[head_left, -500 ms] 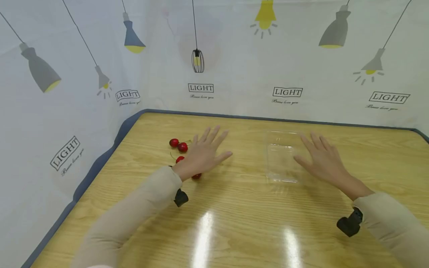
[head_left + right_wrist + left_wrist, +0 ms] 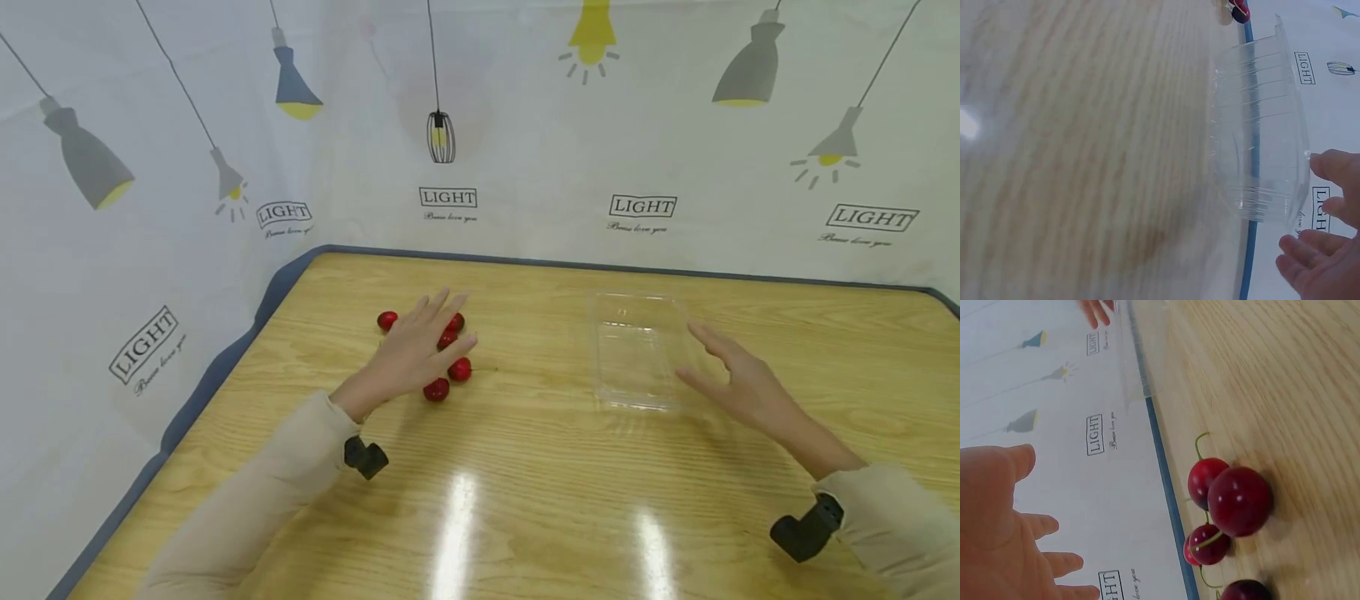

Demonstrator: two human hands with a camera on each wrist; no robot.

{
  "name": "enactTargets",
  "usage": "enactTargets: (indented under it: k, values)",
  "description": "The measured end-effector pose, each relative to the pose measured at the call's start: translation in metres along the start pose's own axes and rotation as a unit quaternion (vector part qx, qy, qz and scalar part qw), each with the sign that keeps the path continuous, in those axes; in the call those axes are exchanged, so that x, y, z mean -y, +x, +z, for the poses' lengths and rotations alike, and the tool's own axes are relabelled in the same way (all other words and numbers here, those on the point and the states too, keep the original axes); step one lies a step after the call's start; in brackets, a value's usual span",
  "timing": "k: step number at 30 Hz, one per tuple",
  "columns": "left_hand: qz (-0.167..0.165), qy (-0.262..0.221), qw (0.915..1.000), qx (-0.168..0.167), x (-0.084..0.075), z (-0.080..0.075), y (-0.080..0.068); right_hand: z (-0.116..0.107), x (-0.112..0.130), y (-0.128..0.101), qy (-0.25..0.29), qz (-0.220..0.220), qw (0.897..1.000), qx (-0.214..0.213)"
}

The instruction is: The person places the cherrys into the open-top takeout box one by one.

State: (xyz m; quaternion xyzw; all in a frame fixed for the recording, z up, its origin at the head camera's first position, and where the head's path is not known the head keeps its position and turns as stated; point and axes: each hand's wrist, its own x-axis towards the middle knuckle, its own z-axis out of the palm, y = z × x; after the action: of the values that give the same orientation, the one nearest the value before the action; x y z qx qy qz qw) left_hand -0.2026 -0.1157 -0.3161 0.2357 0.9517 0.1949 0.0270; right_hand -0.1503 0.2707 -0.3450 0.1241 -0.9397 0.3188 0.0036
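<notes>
Several dark red cherries (image 2: 460, 369) with green stems lie in a loose group on the left part of the table. Above them hovers my left hand (image 2: 408, 350), fingers extended and thumb apart, hiding part of the group. In the left wrist view the palm faces the cherries (image 2: 1240, 501) with nothing in it. To the right stands a clear plastic box (image 2: 633, 405), its open side up. My right hand (image 2: 746, 387) is at the box's right side, thumb and fingers apart. The right wrist view has its fingertips close to the rim of the box (image 2: 1260, 125).
The wood-grain table (image 2: 525, 483) ends at the back and left against a white cloth (image 2: 540, 167) printed with lamps. Bare tabletop lies between the cherries and the box. Both wrists carry black camera mounts (image 2: 806, 527).
My left hand has shifted left, so cherries once hidden under it now show to its right. My right hand has drawn slightly right and toward me, its fingers closer together.
</notes>
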Motion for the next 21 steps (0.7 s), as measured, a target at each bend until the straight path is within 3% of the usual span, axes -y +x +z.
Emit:
enactTargets:
  k: [5,12,17,21]
  values:
    - [-0.013,-0.034,0.9993,0.002,0.009,-0.008,-0.011,0.005,-0.005,-0.006,0.017,0.0,0.999,-0.044]
    - [-0.007,-0.088,0.9961,-0.007,0.023,-0.015,-0.023,0.007,-0.01,-0.013,0.068,0.017,0.996,-0.055]
    - [0.002,-0.145,0.9894,-0.01,0.035,-0.016,-0.03,0.011,-0.011,-0.016,0.103,0.025,0.992,-0.065]
    - [-0.011,-0.187,0.9823,-0.002,0.042,-0.017,-0.036,0.014,-0.012,-0.017,0.125,0.034,0.989,-0.07]
